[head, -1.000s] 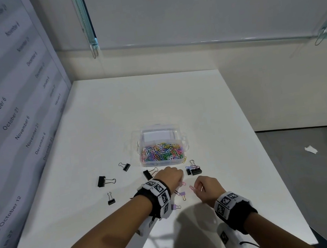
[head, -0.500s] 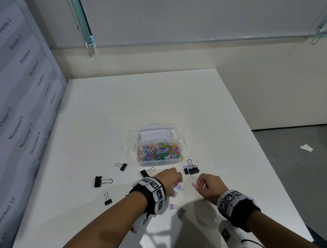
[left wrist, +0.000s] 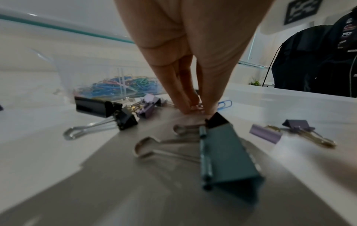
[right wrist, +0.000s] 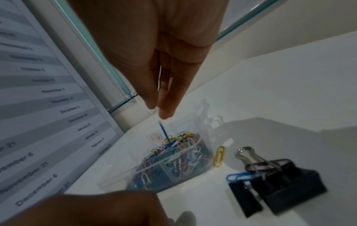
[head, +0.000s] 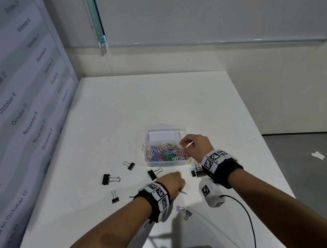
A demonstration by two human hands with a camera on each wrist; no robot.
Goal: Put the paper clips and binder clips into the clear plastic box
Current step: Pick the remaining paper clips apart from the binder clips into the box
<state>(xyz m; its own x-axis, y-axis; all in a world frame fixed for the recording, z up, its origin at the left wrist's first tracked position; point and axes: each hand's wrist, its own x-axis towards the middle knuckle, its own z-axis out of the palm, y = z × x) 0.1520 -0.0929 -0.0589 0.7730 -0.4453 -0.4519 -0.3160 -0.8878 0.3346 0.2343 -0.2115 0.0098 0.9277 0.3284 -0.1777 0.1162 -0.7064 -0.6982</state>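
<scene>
Head view shows the clear plastic box (head: 164,161) standing open on the white table (head: 156,104), its near compartment heaped with a tangle of coloured paper clips (head: 165,154); the far compartment holds something white that cannot be made out. Right wrist view shows the same box (right wrist: 168,166) from its side, clips (right wrist: 173,146) piled up to the rim.

The right hand (head: 197,146) hangs over the box's right edge with thumb and fingers drawn together; in the right wrist view the fingertips (right wrist: 166,113) are nearly closed and a blue paper clip (right wrist: 164,133) stands almost upright just below them, its lower end in the heap. Whether the tips touch it cannot be told.

The left hand (head: 171,184) is down on the table in front of the box, fingers bunched. Left wrist view shows its fingertips (left wrist: 185,107) pinched tight on a small silvery piece against the table, a light blue paper clip (left wrist: 225,104) lying flat just beside them.

Outside the box, a yellow paper clip (right wrist: 219,156) lies flat by its near right corner, long axis pointing roughly toward the box. Two black binder clips (right wrist: 276,186) lie together beside it, with a blue clip (right wrist: 239,175) on one. Four more black binder clips (head: 109,179) are scattered left of the box, and two small purple binder clips (head: 183,210) lie near the left wrist.
</scene>
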